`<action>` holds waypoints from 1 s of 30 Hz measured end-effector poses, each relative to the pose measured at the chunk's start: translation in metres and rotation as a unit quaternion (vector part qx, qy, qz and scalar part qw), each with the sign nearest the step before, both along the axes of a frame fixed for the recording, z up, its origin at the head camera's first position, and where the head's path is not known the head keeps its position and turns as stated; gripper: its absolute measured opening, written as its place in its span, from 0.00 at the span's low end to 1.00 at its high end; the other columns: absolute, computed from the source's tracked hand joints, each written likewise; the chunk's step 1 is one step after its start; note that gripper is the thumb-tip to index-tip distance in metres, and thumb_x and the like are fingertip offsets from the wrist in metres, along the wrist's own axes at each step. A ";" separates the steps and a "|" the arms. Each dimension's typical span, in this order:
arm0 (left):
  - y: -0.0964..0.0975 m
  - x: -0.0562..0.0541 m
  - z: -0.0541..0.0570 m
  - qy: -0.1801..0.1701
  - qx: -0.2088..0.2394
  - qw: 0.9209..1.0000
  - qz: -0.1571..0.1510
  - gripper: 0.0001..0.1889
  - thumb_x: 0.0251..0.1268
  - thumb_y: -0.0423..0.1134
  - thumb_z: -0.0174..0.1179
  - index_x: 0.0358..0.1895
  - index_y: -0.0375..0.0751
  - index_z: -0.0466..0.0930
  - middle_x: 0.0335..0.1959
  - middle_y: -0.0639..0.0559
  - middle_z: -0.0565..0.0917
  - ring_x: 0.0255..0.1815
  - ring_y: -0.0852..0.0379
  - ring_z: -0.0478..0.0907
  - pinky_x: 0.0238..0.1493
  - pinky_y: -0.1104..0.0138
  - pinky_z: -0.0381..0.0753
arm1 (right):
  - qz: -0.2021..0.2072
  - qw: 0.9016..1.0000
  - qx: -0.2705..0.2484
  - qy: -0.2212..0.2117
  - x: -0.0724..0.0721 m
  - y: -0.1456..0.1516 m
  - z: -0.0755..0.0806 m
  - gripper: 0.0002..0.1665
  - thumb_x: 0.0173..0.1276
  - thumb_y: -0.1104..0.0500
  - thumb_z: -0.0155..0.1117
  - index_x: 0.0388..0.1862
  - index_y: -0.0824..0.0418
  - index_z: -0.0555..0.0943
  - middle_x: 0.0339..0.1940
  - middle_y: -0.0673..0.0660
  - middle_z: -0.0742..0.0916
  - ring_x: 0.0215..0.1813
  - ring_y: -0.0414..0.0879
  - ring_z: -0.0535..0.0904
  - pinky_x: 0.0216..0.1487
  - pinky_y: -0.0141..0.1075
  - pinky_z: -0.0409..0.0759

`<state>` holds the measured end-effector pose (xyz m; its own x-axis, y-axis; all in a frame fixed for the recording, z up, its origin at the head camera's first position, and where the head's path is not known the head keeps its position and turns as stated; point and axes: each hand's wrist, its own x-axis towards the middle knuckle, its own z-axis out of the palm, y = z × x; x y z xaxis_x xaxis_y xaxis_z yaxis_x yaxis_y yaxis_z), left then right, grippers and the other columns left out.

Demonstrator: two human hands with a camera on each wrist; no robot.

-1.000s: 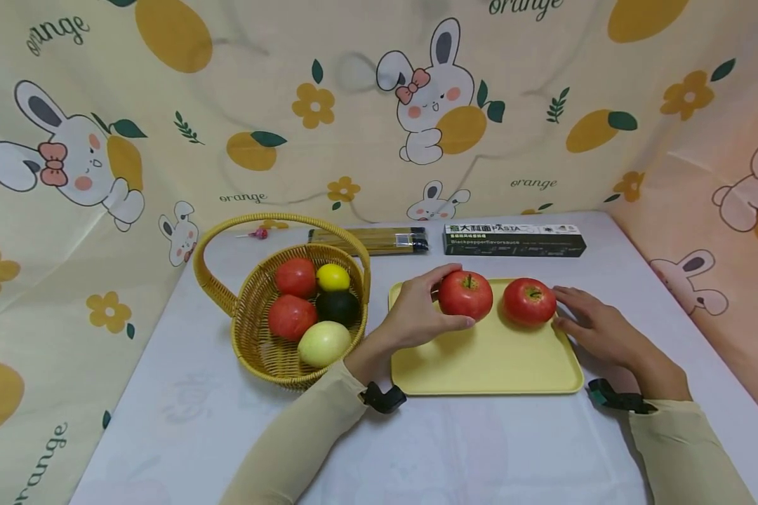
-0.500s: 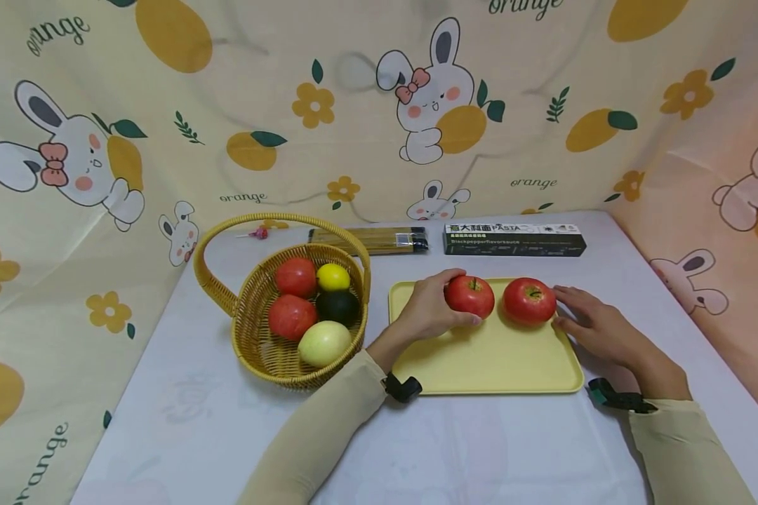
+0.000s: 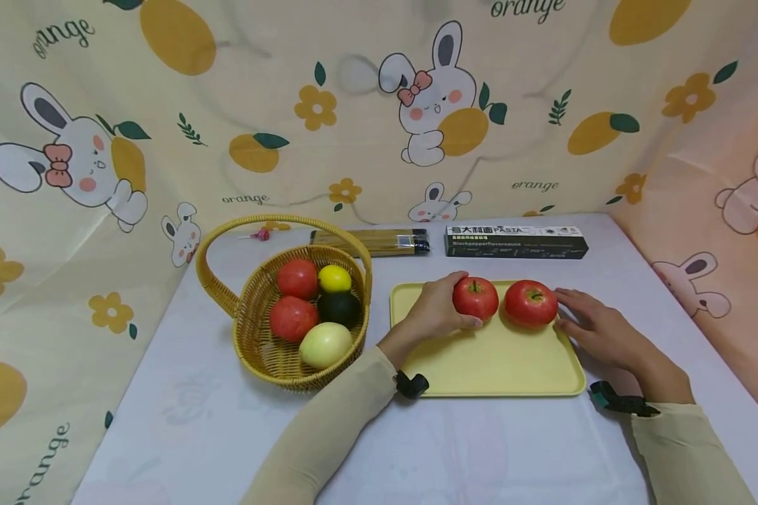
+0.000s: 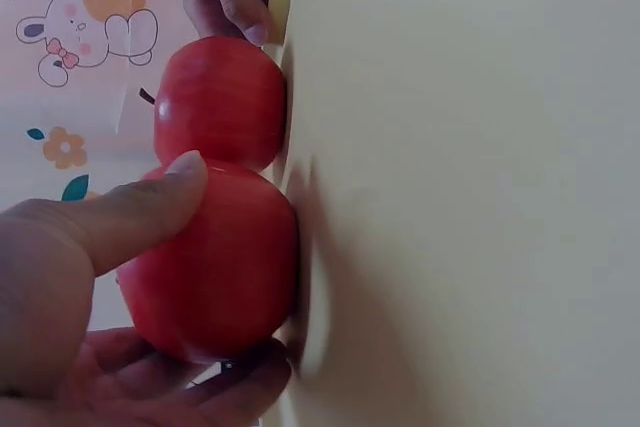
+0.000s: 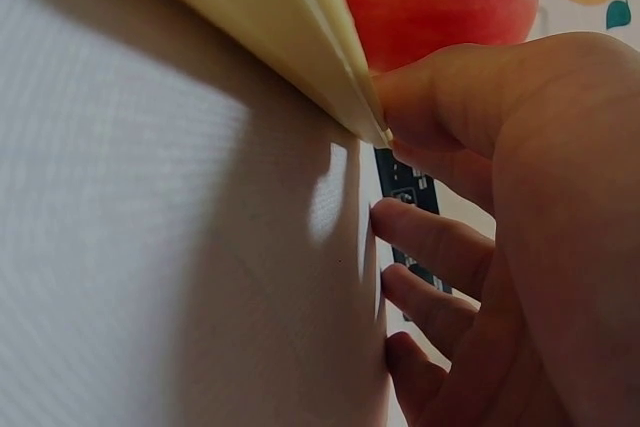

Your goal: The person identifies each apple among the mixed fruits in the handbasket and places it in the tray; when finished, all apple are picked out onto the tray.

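Note:
My left hand (image 3: 439, 308) grips a red apple (image 3: 476, 299) at the left of the back half of a yellow tray (image 3: 499, 368). In the left wrist view the thumb lies across this apple (image 4: 225, 267) and the fingers pass beneath it, low over the tray. A second red apple (image 3: 530, 304) sits to its right, close beside it. At the tray's right edge rests my right hand (image 3: 603, 330). Its thumb lies at the tray rim (image 5: 365, 112), and its other fingertips reach down to the white tabletop, loosely bent.
A wicker basket (image 3: 246, 351) with a tall handle stands left of the tray, holding two red fruits (image 3: 293, 319), a lemon (image 3: 335, 279), a dark green fruit (image 3: 339, 308) and a pale yellow-green one (image 3: 326, 345). Behind lie packaged noodles (image 3: 379, 243), a pasta box (image 3: 516, 243) and a lollipop (image 3: 262, 234).
My left hand has moved right and slightly down with its apple, bringing it onto the tray close to the other apple. My right hand has stayed in place.

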<state>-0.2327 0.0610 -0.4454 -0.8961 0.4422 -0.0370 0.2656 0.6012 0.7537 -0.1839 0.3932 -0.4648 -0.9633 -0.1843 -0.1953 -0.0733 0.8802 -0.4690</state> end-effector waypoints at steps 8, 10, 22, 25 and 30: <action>-0.011 0.019 0.022 0.016 0.008 1.000 0.015 0.53 0.58 0.47 0.85 0.86 0.44 0.65 0.80 0.47 0.77 0.79 0.46 0.75 0.78 0.56 0.79 | -0.007 1.000 0.002 -0.011 0.002 0.001 -0.001 0.48 0.82 0.41 0.64 0.90 0.60 0.60 0.87 0.77 0.62 0.85 0.82 0.53 0.71 0.85 0.60; -0.019 0.028 0.033 0.007 0.024 1.000 0.011 0.52 0.59 0.48 0.85 0.85 0.45 0.67 0.80 0.48 0.77 0.78 0.45 0.77 0.75 0.56 0.82 | -0.007 1.000 0.002 -0.011 0.003 0.002 -0.002 0.48 0.82 0.41 0.64 0.90 0.60 0.60 0.87 0.77 0.62 0.84 0.83 0.54 0.70 0.85 0.61; -0.088 0.071 0.079 -0.066 0.152 0.984 -0.068 0.39 0.65 0.43 0.81 0.79 0.45 0.77 0.77 0.50 0.81 0.75 0.52 0.81 0.76 0.64 0.80 | -0.002 1.000 0.014 0.003 0.002 0.004 0.000 0.47 0.82 0.41 0.64 0.89 0.61 0.61 0.86 0.77 0.63 0.84 0.82 0.54 0.71 0.85 0.60; -0.107 0.078 0.083 -0.073 0.165 0.982 -0.056 0.37 0.64 0.42 0.82 0.76 0.43 0.80 0.74 0.51 0.84 0.73 0.54 0.83 0.75 0.62 0.81 | 0.000 1.000 0.014 0.004 0.001 0.003 0.000 0.47 0.82 0.41 0.64 0.89 0.62 0.61 0.86 0.77 0.63 0.84 0.82 0.54 0.71 0.85 0.60; -0.144 0.089 0.086 -0.054 0.161 0.985 -0.021 0.33 0.64 0.40 0.81 0.73 0.42 0.83 0.70 0.51 0.87 0.70 0.53 0.85 0.73 0.59 0.83 | 0.003 1.000 0.010 0.000 0.000 0.002 0.000 0.47 0.82 0.41 0.64 0.89 0.61 0.61 0.86 0.77 0.63 0.84 0.83 0.55 0.71 0.85 0.60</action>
